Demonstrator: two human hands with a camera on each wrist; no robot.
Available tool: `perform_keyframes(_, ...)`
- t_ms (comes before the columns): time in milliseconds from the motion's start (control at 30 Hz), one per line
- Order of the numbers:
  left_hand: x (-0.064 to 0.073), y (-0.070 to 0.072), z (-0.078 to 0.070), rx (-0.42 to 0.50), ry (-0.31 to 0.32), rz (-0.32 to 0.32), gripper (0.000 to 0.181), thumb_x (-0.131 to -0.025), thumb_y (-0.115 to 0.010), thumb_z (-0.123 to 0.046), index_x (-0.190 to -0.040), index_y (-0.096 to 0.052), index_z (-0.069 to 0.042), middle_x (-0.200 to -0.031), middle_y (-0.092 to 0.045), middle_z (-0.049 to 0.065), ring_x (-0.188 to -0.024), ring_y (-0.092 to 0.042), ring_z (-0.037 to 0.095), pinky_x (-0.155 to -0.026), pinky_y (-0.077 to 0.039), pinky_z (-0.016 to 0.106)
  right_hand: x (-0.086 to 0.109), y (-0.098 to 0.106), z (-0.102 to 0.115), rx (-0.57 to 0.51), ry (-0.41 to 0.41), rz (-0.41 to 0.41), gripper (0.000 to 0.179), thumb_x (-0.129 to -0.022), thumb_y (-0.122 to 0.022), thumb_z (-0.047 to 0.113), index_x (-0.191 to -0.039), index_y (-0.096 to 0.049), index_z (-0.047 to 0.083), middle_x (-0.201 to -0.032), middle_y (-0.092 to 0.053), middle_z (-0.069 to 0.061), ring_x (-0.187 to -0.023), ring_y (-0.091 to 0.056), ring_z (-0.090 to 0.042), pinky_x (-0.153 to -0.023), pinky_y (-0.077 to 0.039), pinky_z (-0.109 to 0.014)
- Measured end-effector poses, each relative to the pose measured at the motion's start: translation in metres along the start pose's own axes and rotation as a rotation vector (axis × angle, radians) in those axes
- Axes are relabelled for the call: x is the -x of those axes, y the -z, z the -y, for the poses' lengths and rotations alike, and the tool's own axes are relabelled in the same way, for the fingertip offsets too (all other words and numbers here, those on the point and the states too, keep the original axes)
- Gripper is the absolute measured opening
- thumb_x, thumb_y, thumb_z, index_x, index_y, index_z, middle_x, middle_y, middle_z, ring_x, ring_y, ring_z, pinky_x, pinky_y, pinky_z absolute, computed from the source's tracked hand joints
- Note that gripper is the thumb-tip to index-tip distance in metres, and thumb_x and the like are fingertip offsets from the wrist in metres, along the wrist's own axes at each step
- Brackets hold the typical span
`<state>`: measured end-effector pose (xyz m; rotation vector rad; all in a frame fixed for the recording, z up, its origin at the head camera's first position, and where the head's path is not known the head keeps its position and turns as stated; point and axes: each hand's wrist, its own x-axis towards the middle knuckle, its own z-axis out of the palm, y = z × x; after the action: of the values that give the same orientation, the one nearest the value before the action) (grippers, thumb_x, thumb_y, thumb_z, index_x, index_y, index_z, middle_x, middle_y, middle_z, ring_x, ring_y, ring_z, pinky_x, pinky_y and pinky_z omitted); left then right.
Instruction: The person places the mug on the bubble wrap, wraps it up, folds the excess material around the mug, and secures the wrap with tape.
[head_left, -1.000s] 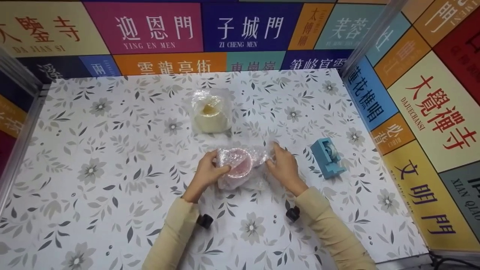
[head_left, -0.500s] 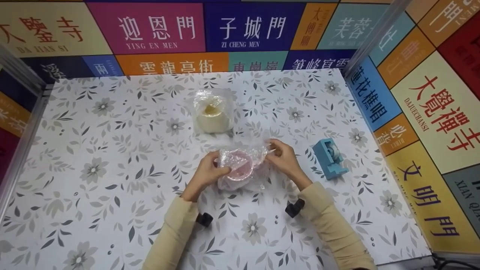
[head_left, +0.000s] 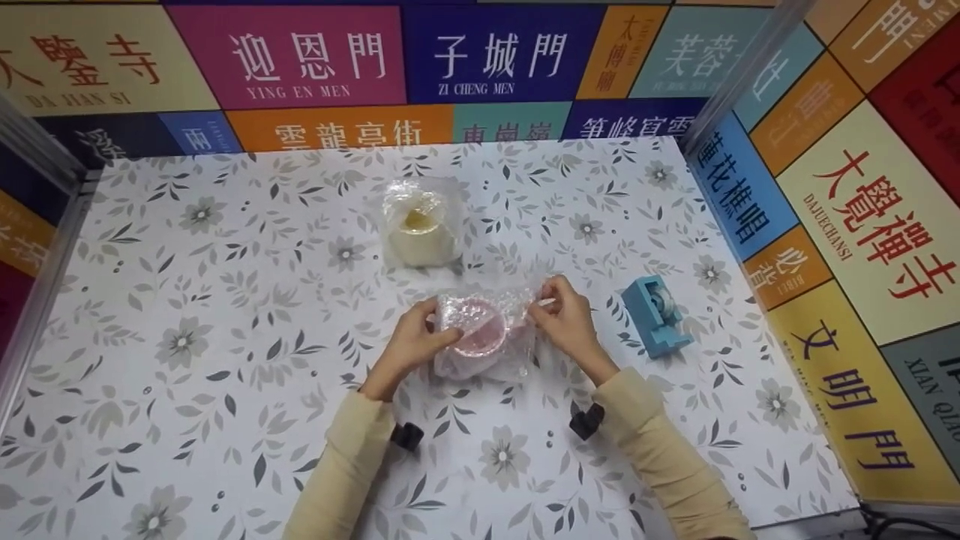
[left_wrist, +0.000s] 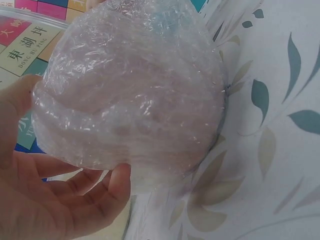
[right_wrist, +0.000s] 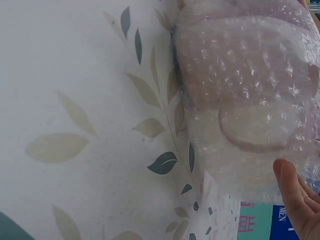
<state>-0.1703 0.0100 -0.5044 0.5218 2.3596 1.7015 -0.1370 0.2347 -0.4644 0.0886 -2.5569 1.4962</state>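
A pink mug [head_left: 480, 330] lies wrapped in bubble wrap [head_left: 480, 367] near the middle of the table, its round rim showing through. Its looped handle shows through the wrap in the right wrist view, on the right hand's side. My left hand [head_left: 411, 341] grips the wrapped mug from the left, thumb over the near side of the rim and fingers along the far side. At the right end, my right hand [head_left: 566, 319] pinches the loose edge of the bubble wrap between thumb and fingers. In the left wrist view the bubble wrap [left_wrist: 135, 100] covers the mug's side.
Behind the hands stands a pale yellow cup [head_left: 422, 244], also in bubble wrap. A blue tape dispenser [head_left: 652, 319] with a roll of tape is to the right of my right hand. Colourful panels [head_left: 502, 56] border the floral-patterned table [head_left: 187, 405].
My right hand has shifted slightly, its fingers moving from the wrap's right end to pinch the edge a little farther back. The left hand keeps its hold, and the mug has barely moved.
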Motion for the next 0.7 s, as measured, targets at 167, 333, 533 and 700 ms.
perform_keyframes(167,0.001,0.0,0.001,0.001,-0.029,0.001,0.043,-0.07,-0.068,-0.008,-0.109,-0.057,0.007,-0.087,-0.056,0.014,-0.079,-0.054,0.026,-0.068,-0.05,0.035,0.008,0.002,-0.003,0.001,0.204,0.009,0.005,-0.077,-0.061,-0.012,-0.077,-0.057,-0.011,-0.077,-0.058,-0.02,-0.066,-0.062,-0.029,-0.055,-0.051,-0.031)
perform_keyframes(333,0.002,0.0,0.001,-0.011,-0.001,-0.013,0.043,-0.069,-0.069,-0.009,-0.108,-0.057,0.006,-0.088,-0.057,0.013,-0.075,-0.055,0.024,-0.066,-0.05,0.034,0.011,0.005,-0.012,-0.167,0.028,0.052,0.027,-0.077,-0.065,-0.007,-0.102,-0.055,-0.012,-0.097,-0.058,-0.024,-0.078,-0.063,-0.032,-0.064,-0.052,-0.027)
perform_keyframes(533,0.002,-0.002,0.002,-0.017,-0.007,-0.049,0.042,-0.069,-0.067,-0.008,-0.107,-0.058,0.007,-0.087,-0.057,0.015,-0.075,-0.055,0.026,-0.066,-0.05,0.034,0.001,0.001,-0.034,-0.23,-0.309,0.041,0.068,-0.082,-0.064,0.008,-0.139,-0.028,0.001,-0.102,-0.056,-0.017,-0.071,-0.06,-0.011,-0.064,-0.051,-0.029)
perform_keyframes(700,0.002,-0.006,0.002,-0.074,0.003,-0.107,0.042,-0.068,-0.067,-0.009,-0.106,-0.058,0.007,-0.088,-0.057,0.017,-0.078,-0.055,0.028,-0.067,-0.05,0.035,-0.001,0.001,-0.036,-0.155,-0.302,-0.024,0.054,-0.081,-0.058,-0.001,-0.132,-0.041,-0.005,-0.082,-0.062,-0.012,-0.061,-0.057,-0.009,-0.056,-0.049,-0.023)
